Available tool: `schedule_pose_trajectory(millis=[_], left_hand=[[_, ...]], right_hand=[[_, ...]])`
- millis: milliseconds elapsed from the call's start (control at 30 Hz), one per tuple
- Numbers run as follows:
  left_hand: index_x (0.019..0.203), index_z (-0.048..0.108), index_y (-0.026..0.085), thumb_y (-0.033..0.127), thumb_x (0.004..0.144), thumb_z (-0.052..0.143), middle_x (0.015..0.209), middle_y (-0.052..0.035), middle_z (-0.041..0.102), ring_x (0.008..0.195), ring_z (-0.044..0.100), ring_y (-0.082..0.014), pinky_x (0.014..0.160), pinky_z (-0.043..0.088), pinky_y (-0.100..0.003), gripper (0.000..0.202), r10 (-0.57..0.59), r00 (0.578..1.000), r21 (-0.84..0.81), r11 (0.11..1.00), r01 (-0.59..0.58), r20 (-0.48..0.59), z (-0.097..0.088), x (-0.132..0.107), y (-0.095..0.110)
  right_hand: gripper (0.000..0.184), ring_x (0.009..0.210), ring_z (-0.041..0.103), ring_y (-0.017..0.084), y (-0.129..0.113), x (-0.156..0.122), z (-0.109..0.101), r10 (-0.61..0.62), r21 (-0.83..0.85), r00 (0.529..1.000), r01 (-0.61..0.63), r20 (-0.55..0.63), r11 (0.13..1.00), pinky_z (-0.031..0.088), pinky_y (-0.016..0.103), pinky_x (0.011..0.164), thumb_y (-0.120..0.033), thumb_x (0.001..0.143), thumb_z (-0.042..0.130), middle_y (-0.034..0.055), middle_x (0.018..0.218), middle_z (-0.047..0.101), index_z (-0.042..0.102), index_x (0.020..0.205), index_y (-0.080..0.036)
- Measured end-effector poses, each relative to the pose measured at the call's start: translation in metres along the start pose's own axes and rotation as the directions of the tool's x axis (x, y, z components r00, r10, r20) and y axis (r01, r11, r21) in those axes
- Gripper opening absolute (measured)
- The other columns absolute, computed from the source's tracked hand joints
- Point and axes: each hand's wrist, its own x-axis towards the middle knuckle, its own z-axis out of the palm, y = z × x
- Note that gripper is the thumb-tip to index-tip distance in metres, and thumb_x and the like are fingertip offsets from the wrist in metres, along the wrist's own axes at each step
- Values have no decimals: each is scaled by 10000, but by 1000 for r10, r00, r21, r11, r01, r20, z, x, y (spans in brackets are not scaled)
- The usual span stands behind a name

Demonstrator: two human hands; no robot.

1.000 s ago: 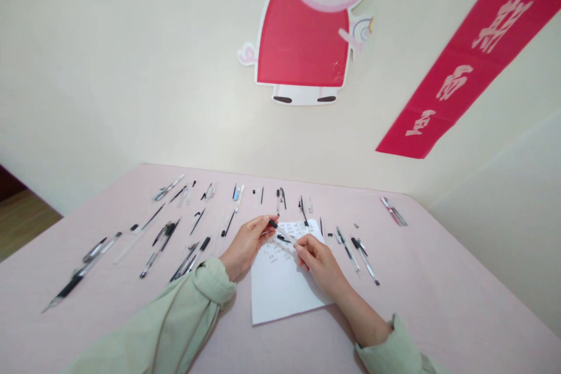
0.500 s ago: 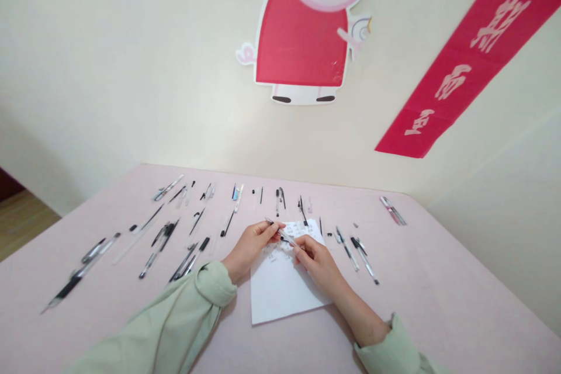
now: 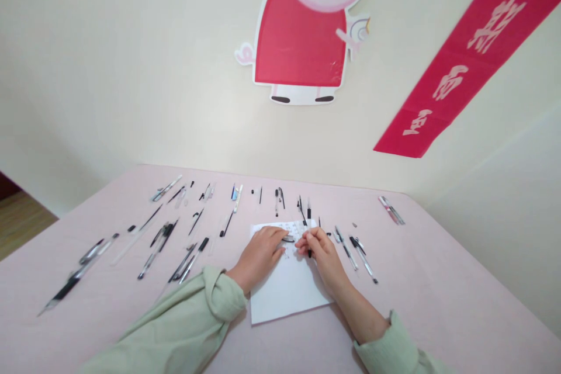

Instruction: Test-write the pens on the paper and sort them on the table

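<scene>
My right hand (image 3: 319, 247) is closed in a writing grip on a black pen (image 3: 309, 213). The pen stands nearly upright with its lower end on the white sheet of paper (image 3: 284, 295), which has scribbles near its far edge. My left hand (image 3: 262, 252) lies flat on the left part of the sheet with its fingers stretched out. A small dark pen piece (image 3: 288, 239) lies just at its fingertips, between the two hands.
Several pens, refills and pen parts lie in rows on the pink table (image 3: 438, 292), left of the paper (image 3: 158, 242) and along the far edge (image 3: 236, 196). Two pens (image 3: 357, 251) lie right of my right hand, and a pink pen (image 3: 391, 210) lies at far right. A wall stands close behind.
Both hands held the pen slantwise above the paper. Now only my right hand grips it, turned upright onto the sheet, and my left hand has let go and settled flat on the paper.
</scene>
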Motion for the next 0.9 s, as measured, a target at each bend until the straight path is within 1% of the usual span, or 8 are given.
schedule_pose_trajectory(millis=[100, 200, 333, 467, 567, 700, 800, 900], left_hand=[[1083, 628, 210, 131, 846, 554, 1067, -71, 626, 1034, 540, -240, 918, 444, -399, 261, -7, 999, 100, 995, 2, 53, 0, 1, 2], [943, 632, 193, 127, 845, 537, 973, -68, 613, 961, 546, -232, 862, 455, -377, 152, -30, 998, 117, 993, 24, 51, -4, 2, 5], [885, 573, 195, 88, 818, 498, 928, -54, 607, 912, 542, -220, 826, 449, -354, 147, -59, 998, 42, 997, 59, 10, -6, 2, 6], [884, 540, 202, 109, 811, 483, 911, -48, 618, 891, 554, -214, 799, 445, -336, 131, -142, 990, -91, 986, 139, -23, -8, 2, 5], [892, 535, 209, 147, 821, 482, 884, -37, 620, 845, 566, -203, 765, 443, -320, 108, -201, 979, -157, 968, 196, -19, -10, 3, 6], [899, 536, 211, 172, 826, 486, 879, -25, 629, 819, 574, -188, 750, 438, -297, 97, -205, 979, -210, 957, 200, 0, -11, 3, 7], [915, 541, 209, 180, 824, 495, 874, -21, 641, 811, 587, -182, 740, 439, -281, 106, -186, 982, -235, 953, 189, 38, -11, 3, 8], [945, 576, 205, 184, 826, 497, 889, -27, 664, 818, 604, -185, 744, 446, -276, 144, -154, 985, -242, 956, 167, 73, -12, 3, 8]], right_hand=[[311, 663, 522, 150, -1, 1, -1, -52, -73, 999, 51, -7, 996, 397, 277, 647, -487, 807, 611, 6, 689, 581, 585, 743, -184], [277, 634, 470, 137, 0, 3, -2, -77, -113, 996, 72, -43, 991, 364, 263, 604, -449, 785, 639, -15, 652, 521, 611, 742, -176], [249, 553, 429, 112, 1, 6, -3, -76, -56, 989, 70, -123, 996, 339, 245, 552, -423, 774, 644, -52, 588, 466, 557, 744, -191], [236, 555, 472, 112, 2, 6, -3, -36, -13, 983, 35, -182, 999, 355, 237, 549, -410, 775, 643, -35, 630, 547, 566, 836, -195], [260, 548, 478, 107, 4, 5, -4, -23, 20, 981, 27, -192, 999, 363, 236, 554, -450, 804, 607, -20, 644, 581, 567, 825, -194], [304, 539, 479, 102, 5, 5, -4, -18, 47, 987, 25, -159, 999, 366, 238, 551, -482, 800, 616, -1, 669, 614, 578, 807, -181], [322, 534, 484, 105, 4, 4, -2, -14, 57, 995, 20, -97, 998, 367, 243, 546, -492, 794, 630, 7, 676, 629, 582, 828, -176], [330, 522, 474, 96, 3, 4, -3, -6, 55, 998, 10, -68, 998, 358, 237, 539, -498, 802, 628, -3, 664, 618, 586, 835, -173]])
